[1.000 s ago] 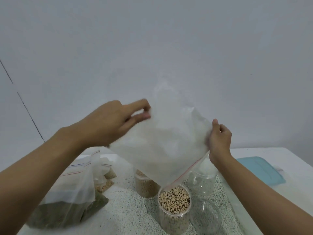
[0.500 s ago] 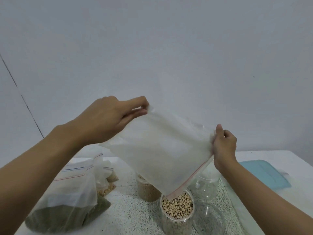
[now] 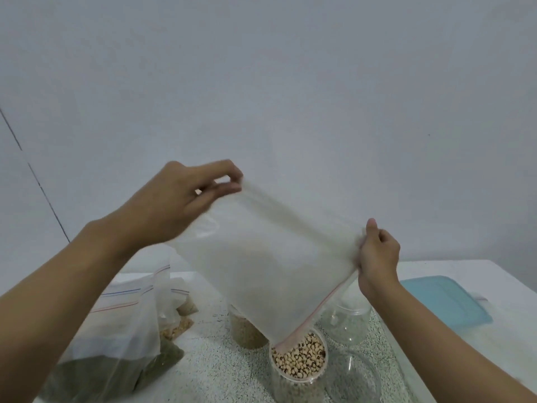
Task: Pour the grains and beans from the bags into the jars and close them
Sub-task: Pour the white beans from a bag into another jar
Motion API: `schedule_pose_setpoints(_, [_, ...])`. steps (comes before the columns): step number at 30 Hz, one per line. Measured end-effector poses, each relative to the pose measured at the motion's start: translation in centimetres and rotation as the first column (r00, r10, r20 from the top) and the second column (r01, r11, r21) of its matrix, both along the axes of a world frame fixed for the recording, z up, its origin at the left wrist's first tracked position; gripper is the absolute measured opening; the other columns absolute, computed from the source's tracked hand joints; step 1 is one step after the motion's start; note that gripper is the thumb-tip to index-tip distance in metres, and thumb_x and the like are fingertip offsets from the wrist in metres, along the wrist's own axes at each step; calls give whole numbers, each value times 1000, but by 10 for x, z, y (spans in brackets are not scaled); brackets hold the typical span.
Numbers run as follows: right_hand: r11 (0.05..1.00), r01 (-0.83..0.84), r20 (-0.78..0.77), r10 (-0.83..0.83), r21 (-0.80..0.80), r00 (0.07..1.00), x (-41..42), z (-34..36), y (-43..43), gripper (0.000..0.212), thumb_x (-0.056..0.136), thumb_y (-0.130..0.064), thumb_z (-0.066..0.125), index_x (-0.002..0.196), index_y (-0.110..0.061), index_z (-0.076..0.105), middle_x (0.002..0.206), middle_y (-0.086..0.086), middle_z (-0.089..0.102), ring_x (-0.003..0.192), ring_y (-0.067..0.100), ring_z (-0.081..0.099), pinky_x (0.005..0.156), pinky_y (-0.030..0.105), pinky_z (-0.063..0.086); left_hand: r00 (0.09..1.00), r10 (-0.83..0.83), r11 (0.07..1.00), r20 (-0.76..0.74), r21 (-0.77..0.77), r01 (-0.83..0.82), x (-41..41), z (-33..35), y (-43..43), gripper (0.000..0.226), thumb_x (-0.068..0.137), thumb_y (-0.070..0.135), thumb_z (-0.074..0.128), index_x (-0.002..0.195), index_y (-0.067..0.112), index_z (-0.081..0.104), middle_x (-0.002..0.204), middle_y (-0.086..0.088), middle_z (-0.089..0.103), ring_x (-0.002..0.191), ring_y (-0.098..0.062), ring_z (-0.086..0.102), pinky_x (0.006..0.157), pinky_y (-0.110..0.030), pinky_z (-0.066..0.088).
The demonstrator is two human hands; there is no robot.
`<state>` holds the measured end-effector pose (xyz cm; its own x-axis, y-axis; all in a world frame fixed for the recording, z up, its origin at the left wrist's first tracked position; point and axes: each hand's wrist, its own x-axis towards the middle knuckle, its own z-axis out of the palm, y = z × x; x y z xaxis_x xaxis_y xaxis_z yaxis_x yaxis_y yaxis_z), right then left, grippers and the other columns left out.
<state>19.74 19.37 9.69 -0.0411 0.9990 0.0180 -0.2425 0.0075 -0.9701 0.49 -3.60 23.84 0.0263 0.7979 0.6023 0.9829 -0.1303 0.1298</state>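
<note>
I hold an empty clear zip bag upside down in the air, its red-lined mouth pointing down at a jar of black-eyed beans. My left hand pinches the bag's upper left corner. My right hand grips its right corner. Behind that jar stands a jar of brown grain, partly hidden by the bag. Two empty clear jars stand to the right. No beans are seen falling.
A zip bag of green beans slumps at the lower left, with smaller bags of grain behind it. A light blue lid lies on the white table at the right. The jars stand on a speckled surface.
Both hands have stretched the bag wider and flatter. The left hand moved slightly up and left, and the bag's mouth stays over the bean jar.
</note>
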Motion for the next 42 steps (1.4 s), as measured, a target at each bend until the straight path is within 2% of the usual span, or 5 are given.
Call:
schedule_pose_setpoints(14, [851,-493,-207,523,180,827,4,65,-19,32,91,-25,75,73,-18,50,75,1,54,61,16,48,53,27,44,931,349,917,112,-247,-314,-45,-98,-33,23,99,53,38,99,35,53,83,27,63,56,-11,60,57,-32,50])
schedule_pose_setpoints(21, [699,-649,144,639,300,755,-9,93,-42,12,98,-22,68,99,-15,58,88,9,69,66,20,56,58,29,46,875,483,784,-10,-441,-438,-53,-142,-41,26,103,42,49,85,30,63,79,17,66,71,0,57,64,-21,45])
schedule_pose_setpoints(25, [683,-637,307,558,358,771,-18,96,-54,20,103,-31,61,105,-12,55,85,9,70,58,16,51,55,26,41,867,492,770,-76,-426,-475,-48,-123,-39,17,102,41,50,115,41,62,87,21,65,81,2,58,77,-25,49])
schedule_pose_setpoints(36, [465,-810,437,684,356,585,-3,108,-75,28,103,-31,57,115,-6,61,92,23,68,73,29,46,64,37,39,842,-30,997,539,-47,65,29,-62,28,39,100,69,32,128,47,47,119,19,59,112,-2,57,89,-22,45])
schedule_pose_setpoints(42, [371,-856,423,753,361,505,33,107,-45,23,106,-23,54,121,-7,61,107,38,56,88,36,50,80,48,36,797,-151,982,585,-1,187,68,-48,65,48,103,62,38,107,21,61,89,6,66,89,-35,60,86,-56,49])
